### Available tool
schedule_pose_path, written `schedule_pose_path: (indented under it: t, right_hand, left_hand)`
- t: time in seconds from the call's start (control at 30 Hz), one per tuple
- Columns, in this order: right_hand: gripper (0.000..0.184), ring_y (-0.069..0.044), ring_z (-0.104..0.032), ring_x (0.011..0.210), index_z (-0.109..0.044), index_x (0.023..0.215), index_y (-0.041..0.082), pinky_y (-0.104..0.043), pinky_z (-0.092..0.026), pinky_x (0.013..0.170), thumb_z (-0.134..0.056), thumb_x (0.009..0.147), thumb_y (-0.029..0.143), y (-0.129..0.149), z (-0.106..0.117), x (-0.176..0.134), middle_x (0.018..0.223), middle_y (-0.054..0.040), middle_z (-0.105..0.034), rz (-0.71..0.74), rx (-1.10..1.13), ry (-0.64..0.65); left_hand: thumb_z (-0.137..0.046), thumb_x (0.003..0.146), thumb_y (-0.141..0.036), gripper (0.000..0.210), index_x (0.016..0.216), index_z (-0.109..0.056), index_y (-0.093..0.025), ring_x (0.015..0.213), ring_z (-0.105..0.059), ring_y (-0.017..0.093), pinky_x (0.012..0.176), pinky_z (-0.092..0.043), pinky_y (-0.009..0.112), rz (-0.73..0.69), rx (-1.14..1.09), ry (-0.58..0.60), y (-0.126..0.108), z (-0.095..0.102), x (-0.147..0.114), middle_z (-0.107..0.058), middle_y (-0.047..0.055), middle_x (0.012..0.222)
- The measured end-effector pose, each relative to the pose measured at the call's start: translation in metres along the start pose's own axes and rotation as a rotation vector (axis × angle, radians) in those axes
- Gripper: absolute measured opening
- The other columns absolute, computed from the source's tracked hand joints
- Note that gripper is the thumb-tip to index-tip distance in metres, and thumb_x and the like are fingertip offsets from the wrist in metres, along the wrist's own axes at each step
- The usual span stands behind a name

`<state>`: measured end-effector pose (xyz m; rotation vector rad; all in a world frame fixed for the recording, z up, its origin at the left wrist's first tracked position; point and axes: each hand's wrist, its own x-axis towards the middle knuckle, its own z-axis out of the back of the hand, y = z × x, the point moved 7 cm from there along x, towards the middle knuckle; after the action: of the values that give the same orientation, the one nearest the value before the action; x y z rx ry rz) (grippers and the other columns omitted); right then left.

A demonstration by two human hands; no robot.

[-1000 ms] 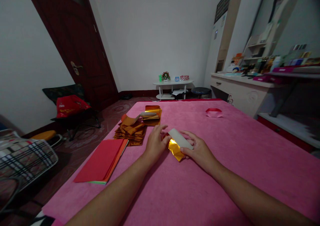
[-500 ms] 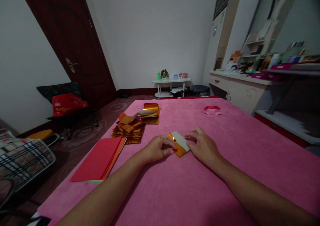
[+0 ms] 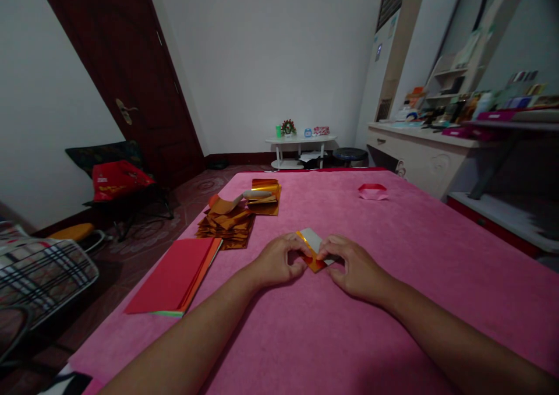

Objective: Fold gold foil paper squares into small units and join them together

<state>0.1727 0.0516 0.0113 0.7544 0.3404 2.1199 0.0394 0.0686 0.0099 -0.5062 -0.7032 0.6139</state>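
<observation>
A small folded sheet of gold foil paper [image 3: 312, 244], white on its back side, lies on the pink cloth-covered table [image 3: 393, 278] in front of me. My left hand [image 3: 277, 261] pinches its left edge with curled fingers. My right hand [image 3: 356, 267] pinches its right edge from the other side. Both hands rest low on the cloth, almost touching each other over the paper.
A stack of red paper sheets [image 3: 177, 275] lies at the left. Behind it sit a pile of folded gold pieces [image 3: 227, 223] and a gold foil stack [image 3: 264, 197]. A red paper ring [image 3: 372, 191] lies far right. A dresser [image 3: 419, 153] stands right; a dark door [image 3: 126, 86] left.
The raised foil sheet was pressed flat onto the cloth. My right hand then came in from the paper's right side and both hands closed on the folded piece.
</observation>
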Motion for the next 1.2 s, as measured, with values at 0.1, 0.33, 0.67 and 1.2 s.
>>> schedule_pose_path:
  t: [0.1,0.33,0.67,1.2]
  right_hand:
    - [0.026,-0.016,-0.054,0.078,-0.063,0.079,0.020,-0.027,-0.042,0.069,-0.052,0.064,0.003,-0.003,0.000,-0.001,0.082,-0.0023,-0.057,-0.001,0.009,0.007]
    - [0.018,-0.014,-0.054,0.073,-0.067,0.076,0.020,-0.025,-0.041,0.066,-0.056,0.067,0.008,-0.008,-0.001,-0.001,0.080,-0.0020,-0.057,-0.060,0.011,0.049]
    - [0.015,-0.013,-0.053,0.064,-0.068,0.069,0.019,-0.023,-0.037,0.058,-0.056,0.066,0.011,-0.018,0.001,-0.001,0.072,-0.0012,-0.059,-0.153,0.018,0.032]
    - [0.016,-0.010,-0.046,0.051,-0.072,0.070,0.018,-0.021,-0.029,0.048,-0.059,0.062,0.021,-0.042,-0.004,0.002,0.056,0.0014,-0.059,-0.448,0.086,0.124]
  left_hand:
    - [-0.057,0.068,-0.007,0.026,0.090,-0.068,-0.018,0.090,-0.057,0.018,0.085,-0.044,0.029,-0.040,0.023,0.005,-0.004,0.000,-0.001,-0.065,0.006,0.095]
    - [-0.060,0.075,-0.014,0.022,0.095,-0.068,-0.020,0.094,-0.056,0.017,0.085,-0.043,0.028,-0.137,0.155,0.054,-0.015,0.001,-0.001,-0.064,0.005,0.099]
    - [-0.054,0.082,-0.017,0.018,0.092,-0.068,-0.020,0.090,-0.059,0.017,0.082,-0.043,0.029,-0.146,0.227,0.047,-0.007,-0.002,0.000,-0.069,0.005,0.093]
    - [-0.055,0.085,-0.024,0.016,0.095,-0.069,-0.025,0.092,-0.058,0.015,0.083,-0.038,0.029,-0.205,0.298,0.095,-0.021,-0.010,0.003,-0.068,0.003,0.097]
